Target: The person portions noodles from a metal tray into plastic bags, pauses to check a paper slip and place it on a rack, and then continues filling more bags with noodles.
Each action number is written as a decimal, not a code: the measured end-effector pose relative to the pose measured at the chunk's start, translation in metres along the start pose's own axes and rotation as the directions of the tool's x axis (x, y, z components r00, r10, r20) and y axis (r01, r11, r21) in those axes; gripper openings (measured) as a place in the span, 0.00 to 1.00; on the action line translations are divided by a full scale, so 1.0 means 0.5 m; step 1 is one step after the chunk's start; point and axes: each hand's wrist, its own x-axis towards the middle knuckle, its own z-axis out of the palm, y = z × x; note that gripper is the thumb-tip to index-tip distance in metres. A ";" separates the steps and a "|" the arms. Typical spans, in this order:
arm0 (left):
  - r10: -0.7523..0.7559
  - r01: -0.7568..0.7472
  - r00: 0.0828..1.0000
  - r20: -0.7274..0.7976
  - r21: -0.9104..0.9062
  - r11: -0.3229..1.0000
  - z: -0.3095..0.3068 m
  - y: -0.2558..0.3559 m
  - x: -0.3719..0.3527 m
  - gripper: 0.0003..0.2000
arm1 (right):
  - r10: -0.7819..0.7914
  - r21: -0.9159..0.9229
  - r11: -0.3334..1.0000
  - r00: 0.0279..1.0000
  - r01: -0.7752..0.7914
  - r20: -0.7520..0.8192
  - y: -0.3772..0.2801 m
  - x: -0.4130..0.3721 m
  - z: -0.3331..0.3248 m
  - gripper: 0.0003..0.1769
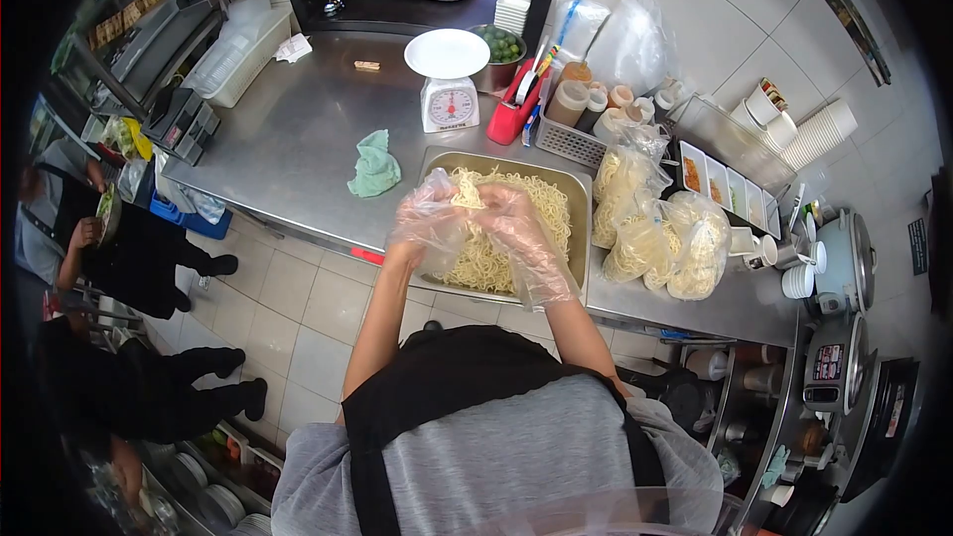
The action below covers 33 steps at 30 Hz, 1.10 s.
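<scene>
Both my hands wear loose clear plastic gloves and meet above a deep metal tray (580,238) of pale yellow noodles (536,201). My left hand (429,216) and my right hand (513,222) are closed around a small clump of noodles (466,189), held between the fingertips. Some fingers are hidden by the gloves' folds. Just behind the tray stands a white dial scale (451,104) with a round white plate (448,54) on top. A crumpled green cloth (374,164) lies to the left of the tray.
Bags of noodles (635,250) sit right of the tray. Behind them are sauce bottles (570,102) in a basket and white containers of toppings (711,174). A bowl of green limes (499,44) stands by the scale. Two people in dark clothes (129,263) stand at left; one holds a bowl (109,210).
</scene>
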 end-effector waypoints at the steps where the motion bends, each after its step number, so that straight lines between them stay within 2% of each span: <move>1: -0.004 0.004 1.000 0.004 -0.003 1.000 -0.001 0.003 0.000 0.18 | -0.011 0.114 0.993 1.000 0.014 -0.028 0.003 -0.004 0.000 0.16; 2: -0.009 0.009 1.000 0.009 -0.006 1.000 -0.005 0.006 -0.001 0.18 | -0.019 0.227 0.973 0.998 0.031 -0.058 0.005 -0.005 0.000 0.15; 5: -0.012 0.014 0.999 0.046 -0.048 0.999 0.001 0.009 -0.002 0.18 | -0.030 0.385 0.919 0.991 0.080 -0.134 0.010 0.009 0.003 0.15; 8: 0.002 0.000 0.999 0.046 -0.028 1.000 -0.007 -0.007 0.004 0.17 | 0.029 0.515 0.856 0.993 0.034 -0.114 0.015 0.000 0.005 0.17; 11: 0.053 -0.056 0.998 0.034 0.096 0.994 -0.004 -0.005 0.002 0.16 | 0.049 0.292 0.956 0.994 -0.020 -0.095 0.033 0.001 -0.002 0.12; 15: 0.184 -0.197 0.980 0.073 0.317 0.928 0.009 -0.003 -0.001 0.15 | -0.024 0.172 0.984 0.994 0.042 -0.104 0.029 0.002 -0.001 0.07; 17: 0.095 -0.114 0.991 0.093 0.231 0.966 0.004 -0.003 0.001 0.14 | -0.032 0.156 0.986 0.987 0.057 -0.159 0.032 0.003 0.001 0.08; 18: 0.052 -0.072 0.993 0.107 0.188 0.980 0.003 -0.002 0.001 0.13 | -0.008 0.195 0.980 0.982 0.046 -0.188 0.032 0.004 0.005 0.08; 20: 0.033 -0.066 0.993 0.115 0.293 0.954 0.009 -0.003 0.001 0.13 | 0.042 0.274 0.961 0.969 0.028 -0.245 0.032 0.009 0.015 0.08; 21: 0.022 -0.062 0.993 0.118 0.346 0.936 0.015 -0.002 -0.001 0.12 | 0.040 0.290 0.956 0.969 0.034 -0.244 0.033 0.011 0.021 0.09; 24: 0.133 -0.149 0.989 0.070 0.315 0.938 0.036 -0.003 -0.011 0.13 | 0.047 0.335 0.942 0.976 0.028 -0.212 0.040 0.012 0.023 0.08; 27: 0.119 -0.111 0.993 0.002 0.379 0.919 0.020 -0.013 0.002 0.13 | 0.068 0.341 0.940 0.985 -0.011 -0.157 0.053 0.012 0.003 0.07; 29: 0.061 -0.067 0.998 0.027 0.360 0.931 0.004 -0.011 0.006 0.13 | 0.074 0.297 0.954 0.984 -0.023 -0.161 0.054 0.019 -0.008 0.10; 32: -0.018 0.014 1.000 0.011 0.301 0.954 0.020 0.022 -0.010 0.14 | 0.013 0.494 0.865 0.982 0.085 -0.191 0.002 0.004 0.000 0.17; 33: -0.045 0.045 0.999 -0.005 0.274 0.961 0.026 0.032 -0.016 0.14 | -0.073 0.441 0.888 0.987 0.129 -0.142 0.008 0.008 -0.002 0.18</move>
